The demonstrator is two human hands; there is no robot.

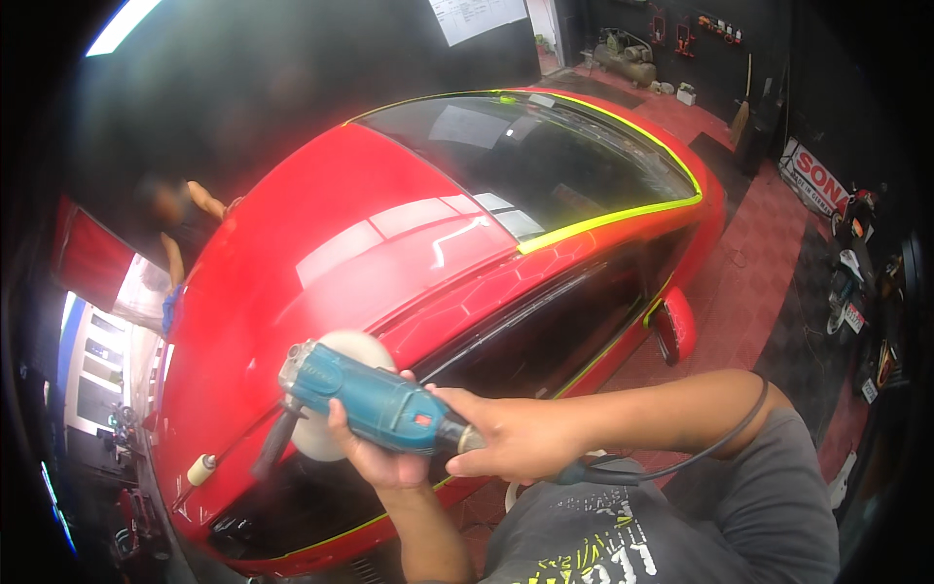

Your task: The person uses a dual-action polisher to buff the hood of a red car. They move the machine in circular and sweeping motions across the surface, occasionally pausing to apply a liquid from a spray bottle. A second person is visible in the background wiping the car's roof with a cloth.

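Observation:
A teal power polisher (375, 399) with a silver head and a black side handle (277, 443) is held in both my hands, tilted over the near side of a red car (321, 238). My left hand (389, 465) cups the tool's body from below, its fingers wrapped round it. My right hand (501, 433) grips the rear end, near the cord (671, 472). The round white polishing pad (342, 443) faces away from me, above the roof edge and side window. Whether it touches the car, I cannot tell.
Yellow-green masking tape (613, 222) lines the windshield. A cream-coloured bottle (201, 470) lies on the car's rear at left. Across the car, another person (185, 219) has an arm against it. The side mirror (673, 326) sticks out at right, above red floor tiles (749, 282).

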